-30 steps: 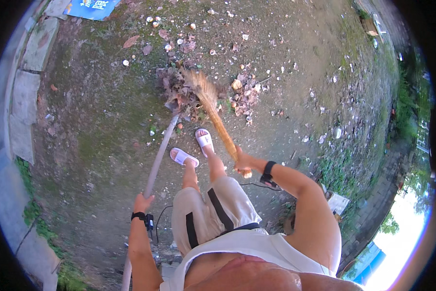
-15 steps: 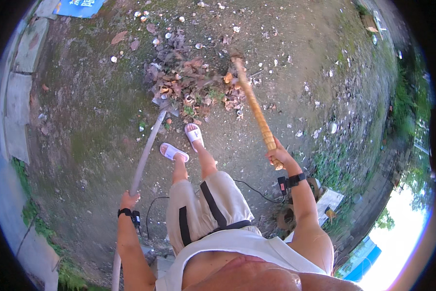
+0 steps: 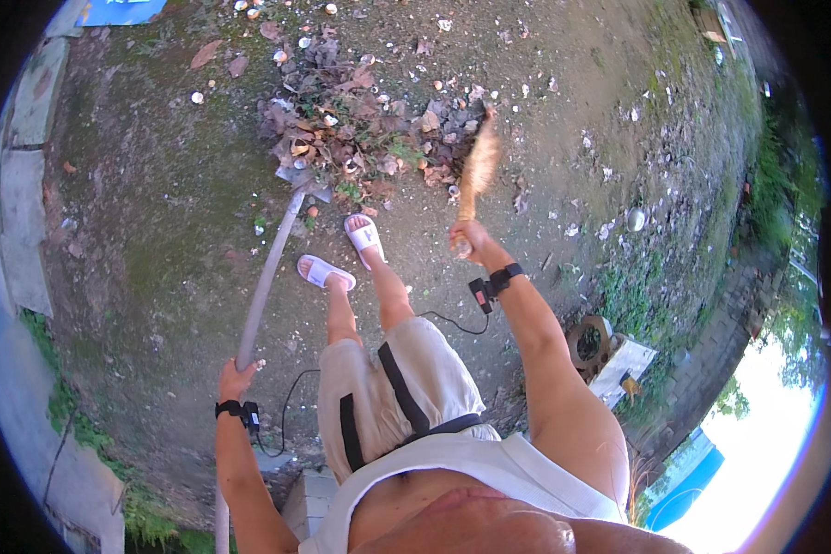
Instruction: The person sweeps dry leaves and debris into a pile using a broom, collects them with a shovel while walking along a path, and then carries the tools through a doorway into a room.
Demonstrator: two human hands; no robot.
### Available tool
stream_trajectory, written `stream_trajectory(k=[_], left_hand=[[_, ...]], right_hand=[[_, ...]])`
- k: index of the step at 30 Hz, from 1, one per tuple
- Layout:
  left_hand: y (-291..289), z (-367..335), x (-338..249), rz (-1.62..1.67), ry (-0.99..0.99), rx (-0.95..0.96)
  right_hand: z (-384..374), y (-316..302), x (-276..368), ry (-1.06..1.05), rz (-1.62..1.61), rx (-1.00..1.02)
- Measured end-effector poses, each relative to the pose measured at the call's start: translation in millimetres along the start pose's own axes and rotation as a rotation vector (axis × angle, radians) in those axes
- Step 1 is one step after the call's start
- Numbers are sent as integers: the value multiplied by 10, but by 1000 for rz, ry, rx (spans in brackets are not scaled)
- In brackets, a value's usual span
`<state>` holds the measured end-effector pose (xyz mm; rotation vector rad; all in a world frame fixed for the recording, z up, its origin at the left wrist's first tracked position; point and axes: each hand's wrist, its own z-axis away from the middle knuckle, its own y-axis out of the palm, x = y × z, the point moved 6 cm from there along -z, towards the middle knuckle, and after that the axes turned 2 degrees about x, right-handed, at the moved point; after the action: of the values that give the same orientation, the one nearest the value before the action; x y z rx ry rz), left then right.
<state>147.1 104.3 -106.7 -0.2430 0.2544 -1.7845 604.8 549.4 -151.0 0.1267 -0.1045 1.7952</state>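
Observation:
My left hand is closed around the long grey pole of a shovel. The shovel's metal head rests on the ground at the near edge of a heap of dry leaves, partly covered by them. In my closed right hand is the end of a short straw-coloured hand broom, smeared by motion. Its far end points away from me, by the right side of the heap. Brown leaves, green bits and pale shell-like pieces are mixed in the heap.
My feet in white slides stand just short of the heap. Pale scraps are scattered over the dirt ground. Concrete slabs edge the left side. A round stone-like ring and a pale block lie at the right.
My right hand has swung left and away from me with the broom, which now stands more upright in view. My left hand and the shovel have barely shifted; the whole view has moved slightly.

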Motion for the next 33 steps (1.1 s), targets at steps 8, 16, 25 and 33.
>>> stream_trajectory(k=[8, 16, 25, 33], left_hand=[[42, -99, 157, -127, -6, 2], [167, -314, 403, -110, -35, 16], [247, -140, -387, 529, 21, 293], [499, -96, -535, 573, 117, 407]], right_hand=[[182, 860, -257, -140, 364, 104], [874, 1226, -336, 56, 652, 373], [703, 1200, -66, 335, 717, 324], [599, 1688, -333, 129, 751, 316]])
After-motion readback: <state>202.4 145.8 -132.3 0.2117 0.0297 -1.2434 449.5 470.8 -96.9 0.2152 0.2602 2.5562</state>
